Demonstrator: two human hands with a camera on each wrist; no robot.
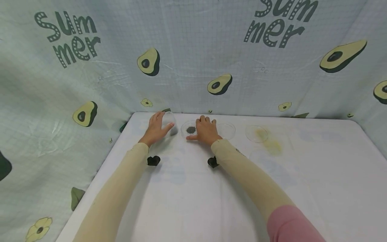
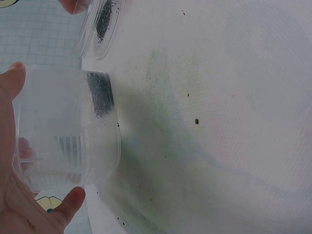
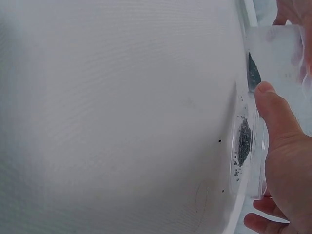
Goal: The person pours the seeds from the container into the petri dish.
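Note:
At the back left of the table, my left hand (image 1: 155, 129) holds a clear plastic container (image 2: 53, 112) around its rim, thumb on one side and fingers on the other. Dark granules (image 2: 101, 95) lie in a bottom corner of it. Just to the right, my right hand (image 1: 207, 130) spans a shallow clear dish (image 3: 256, 170), with the thumb and fingers at opposite edges. A small heap of dark grains (image 1: 190, 129) sits in this dish. Part of its right side is hidden under the hand.
A second clear round dish (image 1: 228, 131) lies right of my right hand, and a third dish (image 1: 252, 133) farther right. A yellowish patch (image 1: 273, 147) shows beside the third one. Loose dark specks (image 2: 197, 121) dot the white table (image 1: 193, 205). A printed curtain (image 1: 181, 60) hangs behind.

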